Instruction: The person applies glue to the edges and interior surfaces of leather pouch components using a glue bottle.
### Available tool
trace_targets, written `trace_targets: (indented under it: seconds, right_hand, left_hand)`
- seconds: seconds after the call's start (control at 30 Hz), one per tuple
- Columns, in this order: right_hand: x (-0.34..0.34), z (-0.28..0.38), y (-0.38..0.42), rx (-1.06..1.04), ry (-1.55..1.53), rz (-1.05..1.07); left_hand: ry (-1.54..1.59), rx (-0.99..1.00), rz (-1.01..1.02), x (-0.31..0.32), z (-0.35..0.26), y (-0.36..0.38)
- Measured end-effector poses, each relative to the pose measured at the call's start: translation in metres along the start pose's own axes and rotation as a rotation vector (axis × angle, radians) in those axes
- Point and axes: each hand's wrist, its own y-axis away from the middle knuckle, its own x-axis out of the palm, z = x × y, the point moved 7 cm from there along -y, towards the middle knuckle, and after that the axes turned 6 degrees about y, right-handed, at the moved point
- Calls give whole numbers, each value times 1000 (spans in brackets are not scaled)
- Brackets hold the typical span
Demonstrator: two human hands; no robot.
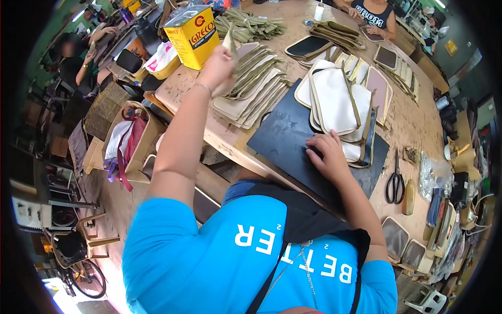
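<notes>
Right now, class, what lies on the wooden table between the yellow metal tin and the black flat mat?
In the head view, between yellow metal tin and black flat mat: a fanned stack of beige, olive-edged panels.

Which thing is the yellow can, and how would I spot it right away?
Start at the long wooden worktable and look to its far left corner, just beyond the raised left hand. There stands a boxy yellow metal can with red lettering and a silvery top. Everything near it is flat, like the stack of olive-edged beige fabric panels; it alone stands tall and bright.
</notes>
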Motion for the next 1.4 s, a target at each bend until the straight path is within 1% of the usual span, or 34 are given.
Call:
trace_targets:
  seconds: [0.03,0.1,0.13,0.17,0.23,0.27,0.3,0.33,0.37,0.43,0.47,0.5,0.57,0.67,0.7,0.73,0.77,0.8,0.83,0.87,0.9,0.93,0.97,1.03,1.07,1.1,1.13,1.17,1.2,1.23,1.27,1.3,1.33,1.4]
  right_hand:
    - [-9,4,-3,57,-147,-40]
    - [-26,20,-9,175,-440,-115]
    - [-29,27,-12,117,-468,-195]
    - [-32,35,-14,139,-435,-174]
    - [-48,51,-14,185,-368,-138]
    - [-55,52,-9,158,-200,-194]
    - [-56,52,-3,131,-119,-180]
    - [-57,50,5,104,-37,-165]
    - [-59,49,11,75,45,-150]
    - [-61,52,22,-8,85,-144]
    - [-62,55,28,-26,116,-133]
    - [-63,58,33,-43,148,-122]
    - [-68,64,39,-71,166,-143]
    - [-72,72,47,-159,161,-174]
    - [-72,78,50,-202,166,-162]
    - [-73,83,53,-246,171,-151]
    - [-75,79,53,-215,156,-164]
    - [-77,76,54,-179,141,-177]
    - [-78,72,56,-143,125,-188]
    - [-83,64,59,-83,117,-260]
    - [-86,57,61,-26,91,-265]
    - [-90,52,63,30,63,-270]
    - [-94,47,65,85,34,-273]
    - [-97,44,69,117,-41,-192]
    - [-96,42,72,136,-78,-131]
    - [-95,38,75,155,-114,-68]
    - [-104,31,81,93,-102,-115]
    - [-112,9,93,227,-107,-143]
    - [-122,-14,110,362,-110,-172]
    - [-140,-38,130,482,93,-230]
    - [-149,-77,159,661,176,-254]
    - [-158,-101,190,820,384,-235]
    - [-166,-115,219,975,594,-210]
    - [-160,-132,256,1114,603,-46]
  left_hand:
    - [159,21,22,11,-21,20]
    - [590,54,269,44,-77,82]
    - [736,94,355,66,-91,108]
    - [883,136,441,84,-105,132]
    - [971,131,600,113,-123,176]
    - [932,126,629,121,-125,188]
    - [894,121,657,127,-127,194]
    - [786,94,678,127,-125,195]
    - [691,156,657,123,-126,196]
    - [501,277,610,119,-128,202]
    - [467,384,588,122,-129,207]
    - [327,532,586,122,-134,217]
    - [234,593,536,126,-138,227]
    - [165,587,374,122,-135,209]
    - [36,560,276,117,-130,196]
    - [71,531,305,117,-122,186]
    - [105,506,335,117,-115,180]
    - [114,537,327,113,-121,181]
    - [122,620,283,109,-131,188]
    - [130,703,237,106,-143,199]
    - [137,785,187,102,-156,210]
    - [236,866,341,103,-174,226]
    - [394,890,556,113,-181,240]
    - [227,908,622,125,-188,265]
    - [204,898,613,131,-187,265]
    - [129,854,643,139,-177,260]
    - [56,813,671,148,-165,250]
    - [-16,772,698,155,-157,242]
    - [13,799,621,149,-159,234]
    - [63,700,602,143,-158,225]
    - [112,599,584,134,-160,218]
    - [160,496,566,128,-157,211]
    - [371,366,668,130,-148,205]
    - [817,322,653,123,-159,200]
